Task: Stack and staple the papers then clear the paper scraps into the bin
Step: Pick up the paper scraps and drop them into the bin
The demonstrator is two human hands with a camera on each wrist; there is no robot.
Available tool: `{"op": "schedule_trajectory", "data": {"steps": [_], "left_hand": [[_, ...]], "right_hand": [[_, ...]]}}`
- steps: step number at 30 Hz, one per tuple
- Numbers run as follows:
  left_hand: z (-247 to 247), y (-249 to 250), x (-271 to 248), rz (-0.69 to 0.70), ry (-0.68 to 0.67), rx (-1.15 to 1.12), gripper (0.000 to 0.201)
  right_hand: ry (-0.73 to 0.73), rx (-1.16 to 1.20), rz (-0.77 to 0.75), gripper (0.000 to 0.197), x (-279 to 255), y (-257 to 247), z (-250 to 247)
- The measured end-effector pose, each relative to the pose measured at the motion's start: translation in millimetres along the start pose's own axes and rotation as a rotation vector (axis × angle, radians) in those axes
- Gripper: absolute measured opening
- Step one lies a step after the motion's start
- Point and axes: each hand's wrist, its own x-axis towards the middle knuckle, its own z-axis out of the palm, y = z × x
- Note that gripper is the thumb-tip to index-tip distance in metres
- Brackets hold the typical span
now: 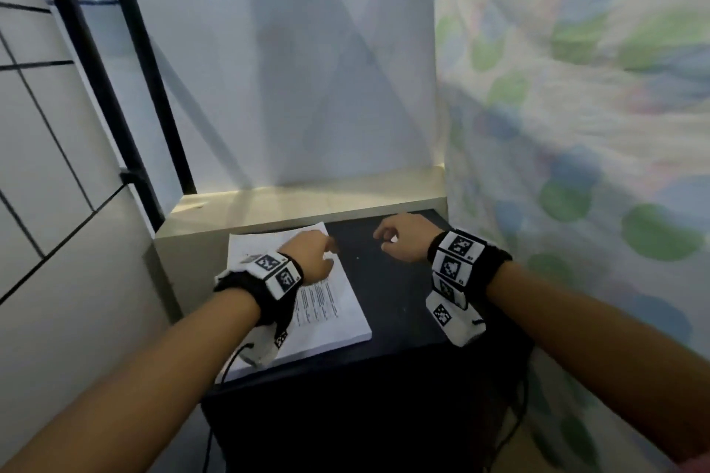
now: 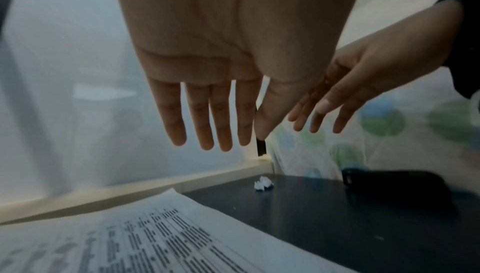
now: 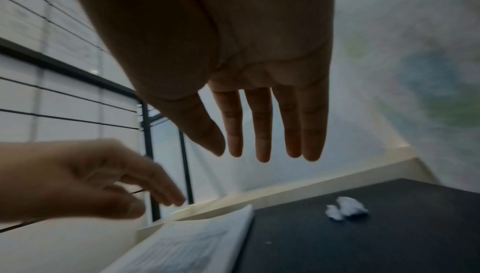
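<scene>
Right now I see both hands held above the dark table (image 1: 388, 292), neither touching anything. My left hand (image 1: 313, 255) hangs over the far part of the stack of printed papers (image 1: 330, 313), fingers straight and slightly spread in its wrist view, nothing in them. My right hand (image 1: 403, 236) is off at about three o'clock from the left one, over bare tabletop; its fingers (image 3: 262, 133) reach out long and close together, and it carries nothing either. The papers lie flat on the table's left side, at roughly nine o'clock from the table's middle, their edges fairly squared. Two small crumpled paper scraps (image 3: 346, 208) sit side by side on the dark surface at about twelve o'clock, near the table's far edge, well apart from the papers. A dark object (image 2: 394, 181) lies at the table's right side; too dim to tell what it is. A patterned curtain (image 1: 576, 88) hangs at three o'clock.
</scene>
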Motion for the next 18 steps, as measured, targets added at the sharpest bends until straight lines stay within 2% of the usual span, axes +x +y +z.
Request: {"op": "schedule_trajectory", "data": {"steps": [4, 8, 13, 18], "left_hand": [[33.2, 15.9, 40.6, -0.034, -0.177, 0.078, 0.039], [54.3, 15.9, 77.2, -0.081, -0.298, 0.077, 0.034], [65.4, 11.9, 116.4, -0.104, -0.273, 0.053, 0.035], [74.2, 11.3, 145.1, -0.090, -0.254, 0.097, 0.030]], "right_hand": [[-0.053, -0.053, 0.115, 0.035, 28.3, 51.6, 1.3], [-0.101, -0.109, 0.161, 0.040, 68.2, 77.1, 12.2], [-0.067, -0.105, 0.121, 0.040, 119.6, 86.5, 22.3], [-0.073, -0.125, 0.164, 0.042, 157.0, 93.2, 36.9]]}}
